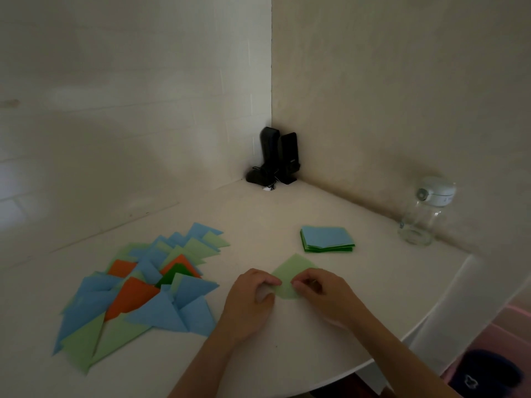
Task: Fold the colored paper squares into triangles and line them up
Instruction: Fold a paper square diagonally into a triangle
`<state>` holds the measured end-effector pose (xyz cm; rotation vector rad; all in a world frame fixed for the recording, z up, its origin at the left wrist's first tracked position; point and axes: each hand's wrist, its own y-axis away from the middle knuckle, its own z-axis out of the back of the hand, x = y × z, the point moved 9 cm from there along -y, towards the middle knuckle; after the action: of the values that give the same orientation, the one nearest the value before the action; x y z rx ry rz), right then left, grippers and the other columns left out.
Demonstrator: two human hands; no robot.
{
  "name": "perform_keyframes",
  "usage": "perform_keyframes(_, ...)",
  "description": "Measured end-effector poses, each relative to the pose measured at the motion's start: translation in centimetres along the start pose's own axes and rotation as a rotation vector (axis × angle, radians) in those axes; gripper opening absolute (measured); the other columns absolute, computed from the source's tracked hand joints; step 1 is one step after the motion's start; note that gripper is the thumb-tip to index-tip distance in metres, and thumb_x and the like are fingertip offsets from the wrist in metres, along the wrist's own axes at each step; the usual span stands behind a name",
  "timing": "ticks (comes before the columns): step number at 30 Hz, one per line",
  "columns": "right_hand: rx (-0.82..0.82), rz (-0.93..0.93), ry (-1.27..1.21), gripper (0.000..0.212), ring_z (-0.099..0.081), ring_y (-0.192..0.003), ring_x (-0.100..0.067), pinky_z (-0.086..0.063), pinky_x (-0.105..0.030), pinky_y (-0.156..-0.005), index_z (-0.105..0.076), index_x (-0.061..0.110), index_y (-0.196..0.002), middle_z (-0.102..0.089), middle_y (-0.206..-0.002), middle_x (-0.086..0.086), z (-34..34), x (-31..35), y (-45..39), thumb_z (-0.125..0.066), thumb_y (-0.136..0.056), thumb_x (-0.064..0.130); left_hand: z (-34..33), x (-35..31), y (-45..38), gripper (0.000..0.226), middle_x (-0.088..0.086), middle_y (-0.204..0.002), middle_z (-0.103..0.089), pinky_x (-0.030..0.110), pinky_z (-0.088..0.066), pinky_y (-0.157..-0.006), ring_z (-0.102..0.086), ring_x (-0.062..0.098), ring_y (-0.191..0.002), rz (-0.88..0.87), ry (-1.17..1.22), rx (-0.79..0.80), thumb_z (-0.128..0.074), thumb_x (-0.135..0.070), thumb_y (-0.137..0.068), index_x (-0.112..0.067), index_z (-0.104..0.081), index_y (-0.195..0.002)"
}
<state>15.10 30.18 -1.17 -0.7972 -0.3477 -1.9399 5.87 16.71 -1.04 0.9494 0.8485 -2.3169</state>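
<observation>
- Left hand (253, 294) has its fingers curled, pinching the left edge of a light green paper square (290, 275) that lies on the surface (330, 340).
- Right hand (321, 291) does the same on the other side, fingertips pinching the paper's near right part, so both hands meet at the sheet's near corner.
- The green sheet sits like a diamond, far corner pointing away from the person. Can't really tell if a fold is in it yet.
- Just beyond it, a bit to the right: a neat stack of unfolded squares (327, 238), blue on top, green edges underneath.
- Off to the left, a messy overlapping bunch of folded triangles (138, 294) in blue, light green, orange and one dark green.
- Far right by the wall, a clear glass jar (422, 214) with a pale lid.
- Back in the corner, two black speakers (278, 156).
</observation>
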Motion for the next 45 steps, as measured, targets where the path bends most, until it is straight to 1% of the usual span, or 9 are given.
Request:
perform_keyframes(7, 0.026, 0.078, 0.269, 0.020, -0.054, -0.089, -0.017, -0.041, -0.032, -0.079, -0.059, 0.020, -0.094, -0.048, -0.093, 0.005, -1.1, 1.8, 0.4, -0.051, -0.093, 0.038, 0.1, -1.3, 1.0, 0.050, -0.015, -0.116, -0.053, 0.007, -0.029, -0.095, -0.044, -0.002, -0.111, -0.042, -0.041, 0.081, -0.051, -0.012, -0.064, -0.032, -0.056, -0.109)
perform_keyframes(10, 0.094, 0.098, 0.123, 0.014, -0.050, -0.079, -0.012, -0.038, -0.020, -0.074, -0.051, 0.023, -0.083, -0.048, -0.088, 0.003, -0.7, 2.1, 0.5, -0.051, -0.094, 0.030, 0.7, -2.6, 1.5, 0.049, -0.010, -0.118, -0.054, 0.010, -0.029, -0.099, -0.045, 0.004, -0.112, -0.223, -0.159, 0.038, -0.046, -0.009, -0.068, -0.022, -0.059, -0.113)
perform_keyframes(14, 0.134, 0.160, 0.021, 0.010, -0.045, -0.069, -0.007, -0.034, -0.012, -0.064, -0.057, 0.024, -0.082, -0.056, -0.088, -0.002, 0.1, 3.0, 0.6, -0.059, -0.091, 0.028, 1.2, -3.3, 1.5, 0.022, -0.006, -0.103, -0.059, 0.025, -0.041, -0.079, -0.049, 0.010, -0.091, -0.326, -0.320, 0.006, -0.049, -0.015, -0.085, -0.020, -0.063, -0.100)
perform_keyframes(20, 0.020, 0.232, -0.002, 0.009, -0.058, -0.079, -0.005, -0.044, -0.020, -0.075, -0.068, 0.028, -0.083, -0.063, -0.088, 0.009, 0.7, 2.7, 0.9, -0.072, -0.079, 0.034, 1.1, -3.4, 2.0, 0.015, -0.006, -0.086, -0.059, 0.031, -0.045, -0.065, -0.049, 0.011, -0.079, -0.299, -0.440, -0.004, -0.052, -0.014, -0.084, -0.021, -0.065, -0.087)
perform_keyframes(25, 0.072, 0.277, 0.170, 0.043, -0.050, -0.096, 0.004, -0.040, -0.031, -0.088, -0.069, 0.039, -0.090, -0.055, -0.101, 0.025, -0.9, 1.7, 1.7, -0.050, -0.071, 0.072, 1.1, -2.9, 2.3, 0.014, -0.005, -0.084, -0.060, 0.031, -0.046, -0.062, -0.051, 0.012, -0.079, -0.245, -0.393, -0.028, -0.052, -0.017, -0.087, -0.019, -0.066, -0.085)
perform_keyframes(30, -0.068, 0.209, 0.160, 0.022, -0.050, -0.095, -0.003, -0.036, -0.030, -0.084, -0.070, 0.032, -0.085, -0.053, -0.096, 0.020, -0.5, 1.5, 1.5, -0.062, -0.081, 0.052, 1.4, -1.8, 2.2, 0.005, -0.010, -0.087, -0.060, 0.018, -0.037, -0.071, -0.052, 0.009, -0.083, -0.136, -0.307, -0.062, -0.061, -0.019, -0.087, -0.021, -0.065, -0.090)
perform_keyframes(34, -0.116, 0.138, 0.152, 0.021, -0.051, -0.092, -0.005, -0.031, -0.029, -0.078, -0.069, 0.029, -0.081, -0.055, -0.094, 0.015, -0.7, 1.3, 1.2, -0.063, -0.083, 0.048, 1.9, -1.0, 2.1, 0.015, -0.020, -0.083, -0.055, 0.006, -0.034, -0.070, -0.049, 0.004, -0.078, -0.045, -0.257, -0.139, -0.070, -0.018, -0.081, -0.024, -0.064, -0.093)
perform_keyframes(40, -0.176, 0.075, 0.184, 0.030, -0.049, -0.086, -0.005, -0.029, -0.029, -0.077, -0.045, 0.038, -0.061, -0.050, -0.085, 0.015, -1.0, 1.7, 1.1, -0.064, -0.080, 0.052, 1.5, -0.8, 1.6, 0.018, -0.015, -0.086, -0.061, 0.018, -0.038, -0.064, -0.047, 0.007, -0.079, 0.021, -0.269, -0.192, -0.071, -0.032, -0.079, -0.026, -0.064, -0.094)
perform_keyframes(45, -0.193, 0.063, 0.195, 0.032, -0.048, -0.084, -0.003, -0.031, -0.029, -0.078, -0.045, 0.038, -0.062, -0.048, -0.083, 0.017, -1.2, 1.3, 1.1, -0.060, -0.075, 0.063, 1.1, -0.2, 1.1, 0.020, -0.020, -0.074, -0.050, 0.016, -0.031, -0.063, -0.044, 0.008, -0.077, 0.054, -0.276, -0.185, -0.071, -0.035, -0.078, -0.027, -0.061, -0.095)
